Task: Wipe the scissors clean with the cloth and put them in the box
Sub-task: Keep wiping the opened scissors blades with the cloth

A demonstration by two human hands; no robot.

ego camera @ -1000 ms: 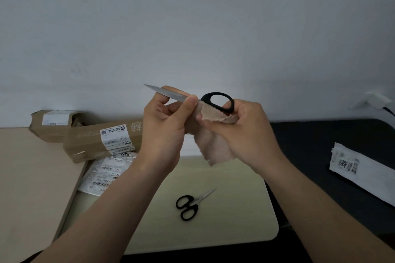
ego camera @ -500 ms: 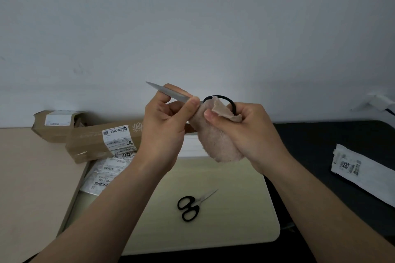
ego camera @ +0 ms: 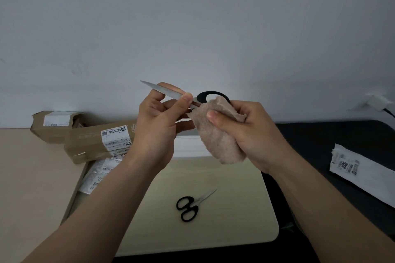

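My left hand (ego camera: 158, 121) pinches the steel blades of a large pair of black-handled scissors (ego camera: 168, 93), held up in front of the wall with the tip pointing left. My right hand (ego camera: 245, 132) grips a beige fluffy cloth (ego camera: 218, 141) pressed over the scissors' handle end; one black loop shows above the cloth. A second, smaller pair of black-handled scissors (ego camera: 190, 206) lies shut on the pale tray-like surface (ego camera: 245, 209) below. An open brown cardboard box (ego camera: 94, 143) with a white label lies at the left.
Another brown box (ego camera: 53, 124) sits behind the first. Labelled plastic mailers (ego camera: 100, 175) lie under the box's near end. A white labelled mailer (ego camera: 361, 175) rests on the dark table at the right. A white plug (ego camera: 376, 102) is on the wall, far right.
The cloth in my right hand has slid up over the handle, covering more of the black loop. My left hand keeps its hold on the blades.
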